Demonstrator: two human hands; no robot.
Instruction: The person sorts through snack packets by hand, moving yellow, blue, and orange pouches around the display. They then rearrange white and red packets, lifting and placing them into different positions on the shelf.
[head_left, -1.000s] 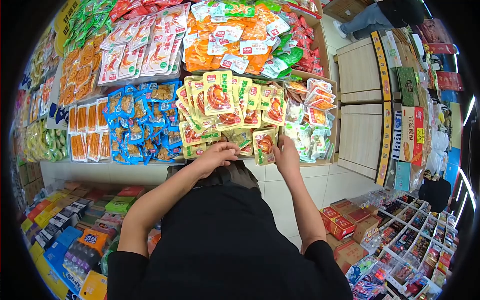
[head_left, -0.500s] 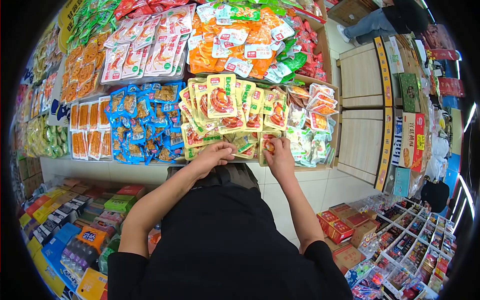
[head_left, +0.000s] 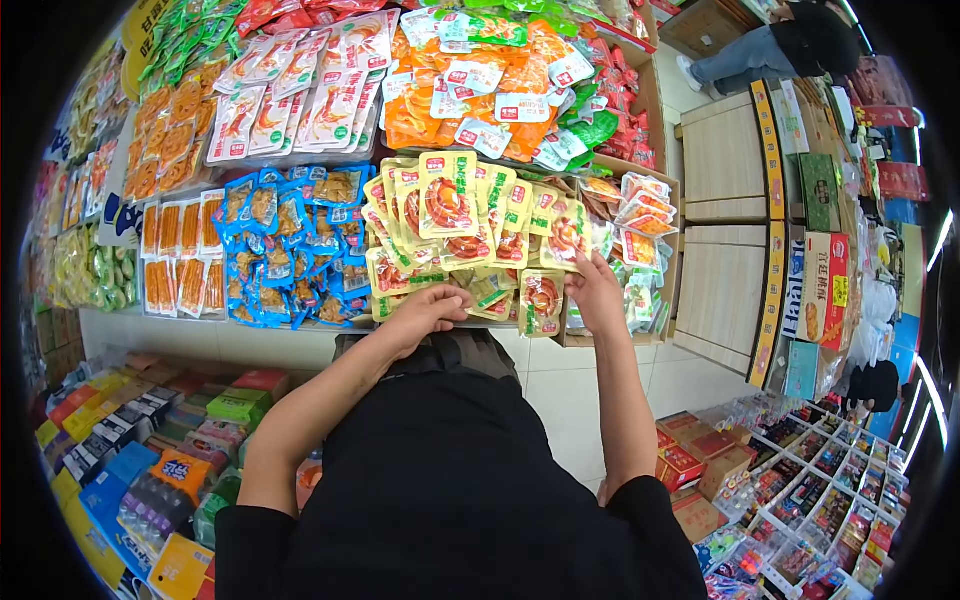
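A pile of yellow snack packets (head_left: 449,195) with green print and pictures of reddish-brown food lies in front of me. My right hand (head_left: 598,292) is closed at the lower right corner of one yellow snack packet (head_left: 566,236) at the pile's right side. Below and left of that hand, another yellow packet (head_left: 541,302) lies flat over the display's front edge. My left hand (head_left: 432,312) rests at the pile's front edge with its fingers curled together, beside a packet showing its greenish side (head_left: 490,292). Whatever those fingers may hold is hidden.
Blue snack packets (head_left: 290,240) lie left of the pile, white and green ones (head_left: 645,290) to the right. Orange packets (head_left: 480,85) are behind. Wooden crates (head_left: 725,160) stand at the right, drinks and boxes (head_left: 165,490) behind-left. Another person (head_left: 760,55) is at the far right.
My right hand has moved right and slightly up, from the front-edge packet to the packet at the pile's right side. The front-edge packet now lies uncovered. My left hand stays put.
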